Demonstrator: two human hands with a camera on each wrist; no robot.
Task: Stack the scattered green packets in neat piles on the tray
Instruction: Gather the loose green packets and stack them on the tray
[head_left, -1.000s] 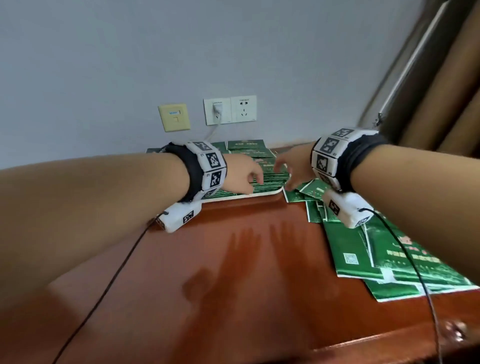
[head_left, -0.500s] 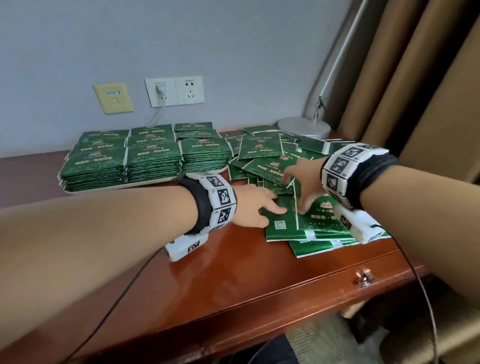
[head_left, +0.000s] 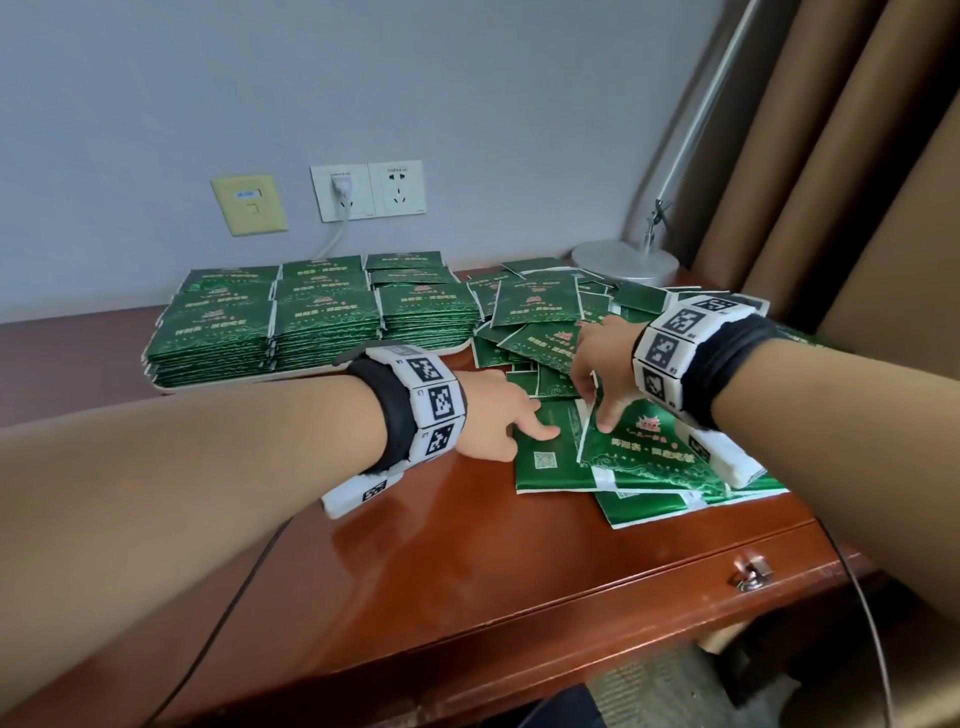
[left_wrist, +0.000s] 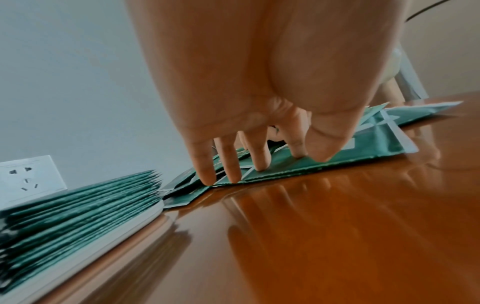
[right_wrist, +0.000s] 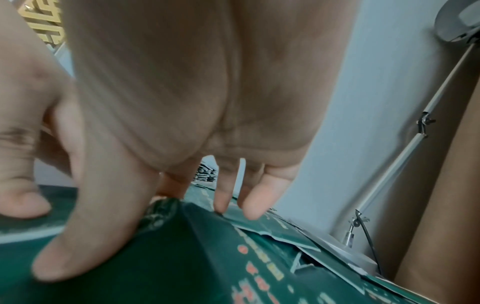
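Observation:
A cream tray (head_left: 234, 383) at the back left carries several neat stacks of green packets (head_left: 322, 322); its rim (left_wrist: 116, 232) also shows in the left wrist view. Loose green packets (head_left: 540, 306) lie scattered to its right. My left hand (head_left: 524, 421) presses straight fingers (left_wrist: 231, 174) onto a packet with a QR code (head_left: 550, 457). My right hand (head_left: 597, 405) pinches the raised corner of a neighbouring packet (head_left: 644, 447), thumb (right_wrist: 91, 236) on its face and fingers behind it.
A lamp base (head_left: 626, 262) and its slanted pole stand behind the scattered pile. Wall sockets (head_left: 369, 192) with a plugged cable sit above the tray. Brown curtains (head_left: 831, 208) hang at the right. A drawer key (head_left: 750, 571) sticks out below the desk's front edge.
Both hands left the tray and moved right and toward me onto the scattered packets. The right hand has taken hold of a packet's corner.

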